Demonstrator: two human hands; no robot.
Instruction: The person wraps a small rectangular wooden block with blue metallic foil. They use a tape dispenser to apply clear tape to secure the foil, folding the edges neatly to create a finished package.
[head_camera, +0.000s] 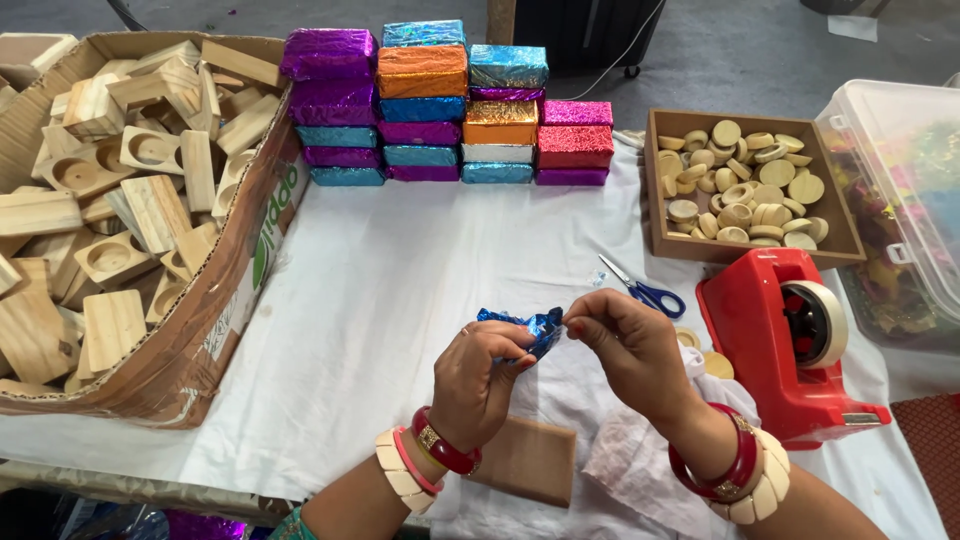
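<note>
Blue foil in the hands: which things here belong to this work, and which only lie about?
In use:
- left hand and right hand, both pinching the blue foil
- wooden block under the wrists
- tape dispenser and scissors close by

Lying about:
- stack of wrapped blocks
- cardboard box of blocks
- tray of wooden discs
- plastic tub

Blue foil piece (525, 330): shiny, crinkled, metallic blue, small & bunched up, partly hidden by fingers. Held up off the white-covered tabletop (400, 290), pinched btwn left hand (485, 380) & right hand (625, 345), near centre-front. Left edge sticks out above left hand's knuckles; right end sits at right hand's fingertips. Exact shape can't be told.
</note>
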